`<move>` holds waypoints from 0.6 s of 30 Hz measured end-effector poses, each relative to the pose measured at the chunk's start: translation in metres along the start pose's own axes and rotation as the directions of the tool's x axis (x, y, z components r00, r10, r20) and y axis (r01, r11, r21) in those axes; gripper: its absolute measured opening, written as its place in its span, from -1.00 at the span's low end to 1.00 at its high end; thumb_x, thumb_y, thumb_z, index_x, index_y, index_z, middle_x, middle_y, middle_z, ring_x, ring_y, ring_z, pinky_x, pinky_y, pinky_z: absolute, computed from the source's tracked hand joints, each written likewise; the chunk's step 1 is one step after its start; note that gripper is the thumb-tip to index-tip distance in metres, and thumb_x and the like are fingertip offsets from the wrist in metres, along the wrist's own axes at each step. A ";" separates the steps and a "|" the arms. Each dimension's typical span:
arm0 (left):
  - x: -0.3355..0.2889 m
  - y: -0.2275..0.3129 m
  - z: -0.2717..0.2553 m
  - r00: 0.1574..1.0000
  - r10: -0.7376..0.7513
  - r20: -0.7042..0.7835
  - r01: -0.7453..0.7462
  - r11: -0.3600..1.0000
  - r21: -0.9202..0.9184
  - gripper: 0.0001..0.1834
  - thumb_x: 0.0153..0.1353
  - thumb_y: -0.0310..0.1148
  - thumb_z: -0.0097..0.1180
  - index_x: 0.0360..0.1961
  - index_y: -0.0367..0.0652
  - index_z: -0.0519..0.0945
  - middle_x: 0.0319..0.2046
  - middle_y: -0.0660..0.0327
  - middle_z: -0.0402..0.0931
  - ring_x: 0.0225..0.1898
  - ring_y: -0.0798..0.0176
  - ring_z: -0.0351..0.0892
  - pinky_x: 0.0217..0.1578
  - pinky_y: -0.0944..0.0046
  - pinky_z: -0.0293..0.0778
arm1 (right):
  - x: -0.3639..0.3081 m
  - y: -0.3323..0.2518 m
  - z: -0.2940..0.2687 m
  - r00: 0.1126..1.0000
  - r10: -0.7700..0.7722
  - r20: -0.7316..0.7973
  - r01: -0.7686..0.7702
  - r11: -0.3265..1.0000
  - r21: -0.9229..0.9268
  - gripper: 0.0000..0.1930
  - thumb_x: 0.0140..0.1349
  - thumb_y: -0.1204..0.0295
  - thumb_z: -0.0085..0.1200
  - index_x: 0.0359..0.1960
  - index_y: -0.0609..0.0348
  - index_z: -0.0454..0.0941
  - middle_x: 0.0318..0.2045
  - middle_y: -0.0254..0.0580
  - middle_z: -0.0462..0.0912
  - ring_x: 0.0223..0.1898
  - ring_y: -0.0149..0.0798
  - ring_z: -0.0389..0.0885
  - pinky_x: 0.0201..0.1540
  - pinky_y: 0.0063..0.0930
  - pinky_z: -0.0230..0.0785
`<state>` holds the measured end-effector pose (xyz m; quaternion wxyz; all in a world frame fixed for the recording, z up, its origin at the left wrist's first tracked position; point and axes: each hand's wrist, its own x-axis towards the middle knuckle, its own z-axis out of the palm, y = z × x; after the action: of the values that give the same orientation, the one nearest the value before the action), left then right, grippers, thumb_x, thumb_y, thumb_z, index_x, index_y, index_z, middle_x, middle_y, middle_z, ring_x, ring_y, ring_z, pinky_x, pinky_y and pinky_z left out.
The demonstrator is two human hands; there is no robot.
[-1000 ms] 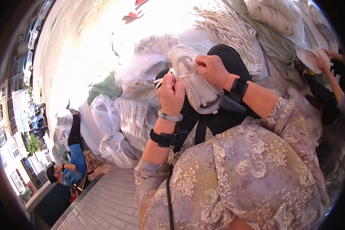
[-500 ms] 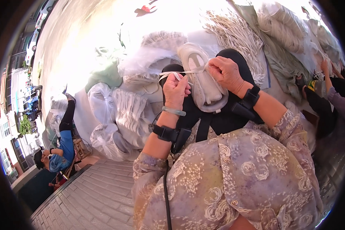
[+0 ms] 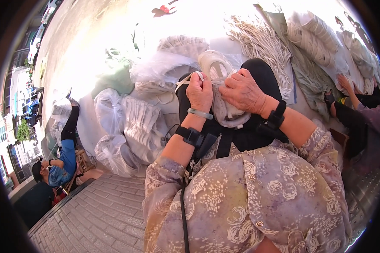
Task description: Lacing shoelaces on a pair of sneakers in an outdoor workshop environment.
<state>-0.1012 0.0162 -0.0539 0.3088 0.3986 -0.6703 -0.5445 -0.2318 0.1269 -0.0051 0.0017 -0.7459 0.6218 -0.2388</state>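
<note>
A pale off-white sneaker [image 3: 226, 110] rests between my knees, its toe pointing away from me. Above its left side, my left hand [image 3: 199, 93] is closed, pinching a flat white shoelace [image 3: 181, 83] between thumb and fingers. A loose length of that lace hangs out to the left. My right hand [image 3: 245, 92] lies across the sneaker's lacing area, fingers bent and pressed together against the eyelet edge. What its fingertips grip there is hidden from view.
A bundle of white laces [image 3: 268, 59] lies beyond my right knee. Clear plastic bags of shoes [image 3: 145, 122] crowd the left side, and more wrapped shoes [image 3: 312, 38] lie far right. A person in blue [image 3: 65, 162] sits at left; another person's arm [image 3: 347, 86] shows at right.
My right hand has come left and down from the lace onto the sneaker's lacing area. My left hand has shifted right and slightly up, still pinching the lace, which was stretched between both hands.
</note>
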 end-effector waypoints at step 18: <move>-0.010 0.015 -0.002 0.967 0.249 -0.055 -0.221 0.927 0.303 -0.95 0.08 -0.52 0.01 -0.40 -0.22 0.42 -0.71 0.31 0.36 -0.66 0.52 0.30 -0.60 0.45 0.27 | -0.004 -0.009 -0.002 0.991 0.096 0.093 -0.086 0.990 -0.111 -0.67 0.01 0.10 0.08 -0.24 -0.04 0.47 -0.38 -0.40 0.37 -0.19 -0.32 0.35 0.16 0.05 -0.09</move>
<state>-0.0975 0.0255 -0.0390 0.3397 0.3816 -0.7719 -0.3784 -0.2242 0.1332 -0.0023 0.0030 -0.7266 0.6662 -0.1679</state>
